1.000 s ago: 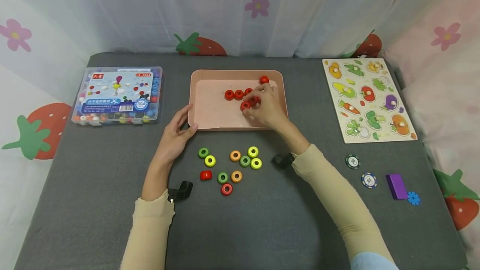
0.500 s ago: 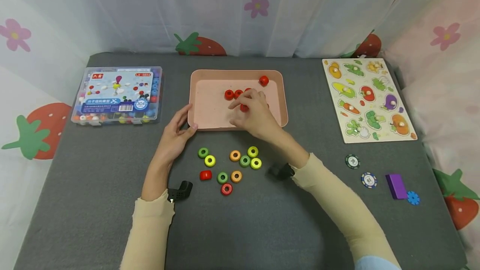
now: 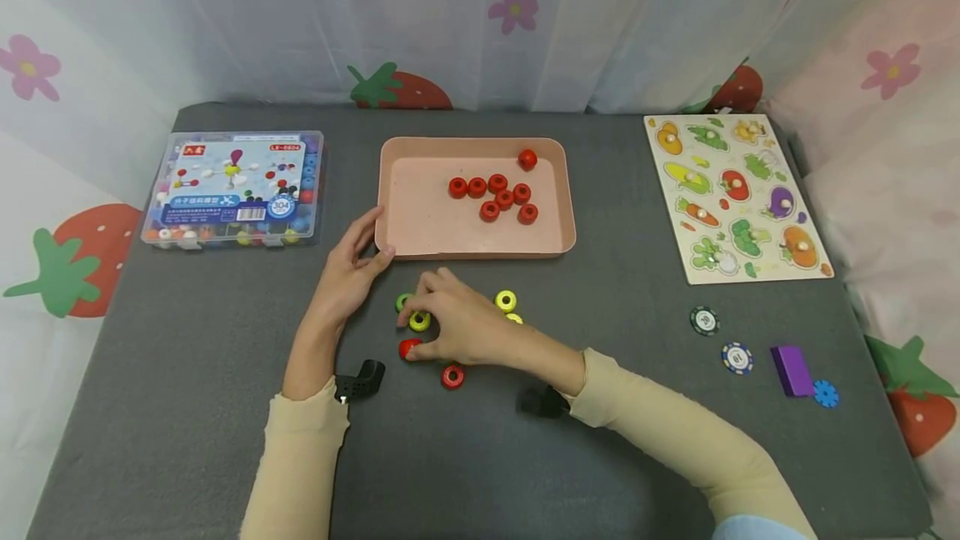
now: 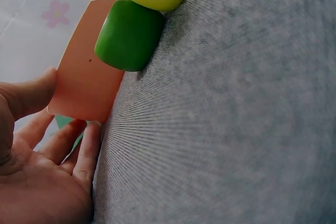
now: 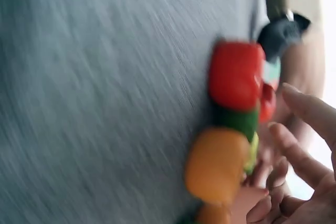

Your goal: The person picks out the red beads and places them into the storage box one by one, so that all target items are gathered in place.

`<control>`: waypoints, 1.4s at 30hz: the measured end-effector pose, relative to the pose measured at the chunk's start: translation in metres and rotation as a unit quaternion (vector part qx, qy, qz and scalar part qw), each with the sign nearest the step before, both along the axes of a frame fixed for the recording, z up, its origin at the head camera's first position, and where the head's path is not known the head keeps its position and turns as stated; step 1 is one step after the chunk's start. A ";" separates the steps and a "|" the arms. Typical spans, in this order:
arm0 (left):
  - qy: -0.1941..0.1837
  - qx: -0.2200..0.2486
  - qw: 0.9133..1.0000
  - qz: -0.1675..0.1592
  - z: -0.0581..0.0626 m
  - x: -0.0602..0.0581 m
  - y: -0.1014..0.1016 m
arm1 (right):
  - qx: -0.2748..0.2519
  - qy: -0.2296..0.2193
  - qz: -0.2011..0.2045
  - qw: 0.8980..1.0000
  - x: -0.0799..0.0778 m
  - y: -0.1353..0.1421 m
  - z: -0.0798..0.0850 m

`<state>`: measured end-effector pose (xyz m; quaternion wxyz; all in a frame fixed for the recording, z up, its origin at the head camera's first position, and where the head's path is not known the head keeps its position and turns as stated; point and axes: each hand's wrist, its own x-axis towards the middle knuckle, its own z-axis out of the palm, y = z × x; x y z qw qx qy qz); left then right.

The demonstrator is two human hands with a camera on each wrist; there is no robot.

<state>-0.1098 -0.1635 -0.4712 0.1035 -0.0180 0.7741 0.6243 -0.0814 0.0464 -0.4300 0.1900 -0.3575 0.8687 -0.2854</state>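
At the left front corner of the pink tray, my left hand holds on, its thumb at the front wall and fingers along the left side. In the left wrist view, a green bead lies just off the tray's wall. My right hand hovers over the loose beads, thumb and fingers spread apart. The thumb tip overlaps a red bead lying on its side; the index finger reaches past a yellow bead. Another red bead stands nearer the front. The hand hides the orange beads in the head view.
Inside the tray, several red beads lie grouped, with one red bead at the back. A lidded bead case sits left. To the right are a vegetable puzzle board, chips and a purple block.
My right hand has left the tray and come forward and left to the loose beads, uncovering the red beads inside. My left hand keeps its place at the tray corner.
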 end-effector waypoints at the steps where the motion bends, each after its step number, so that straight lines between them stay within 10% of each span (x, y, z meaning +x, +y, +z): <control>1: 0.002 -0.001 1.000 0.000 0.000 0.000 0.000 | 0.013 0.005 0.005 1.000 0.002 -0.002 -0.001; 7: 0.000 0.005 1.000 -0.002 0.006 -0.001 0.002 | 0.040 0.007 0.007 0.999 0.007 -0.004 -0.007; 24: -0.002 -0.012 1.000 0.001 0.000 -0.001 0.000 | -0.170 -0.032 -0.150 0.973 -0.047 0.032 0.002; 42: -0.002 -0.004 1.000 0.004 0.001 0.000 0.000 | -0.072 -0.056 -0.325 0.941 -0.090 0.052 -0.011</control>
